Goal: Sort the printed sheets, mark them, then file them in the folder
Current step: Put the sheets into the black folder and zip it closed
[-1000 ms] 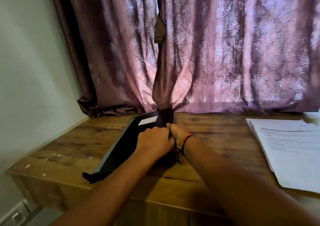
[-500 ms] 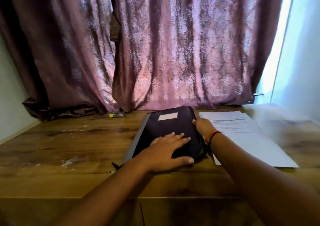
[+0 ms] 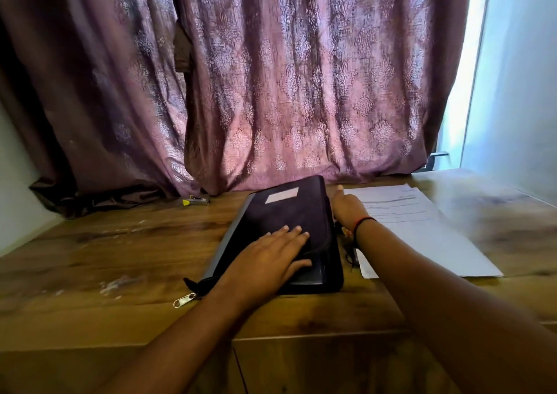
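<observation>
Your left hand [image 3: 271,255] has uncurled and now presses flat, fingers spread, on the black folder [image 3: 289,212] — your right hand [image 3: 346,209] touches its right edge, grip unclear.

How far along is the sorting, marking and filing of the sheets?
Nothing looks finished. The sheets lie stacked on the table, right of the folder, which lies flat and closed. In hand: the left hand presses flat on the folder; the right hand is at its right edge, perhaps to open it. Sorting, marking and filing all seem left.
</observation>
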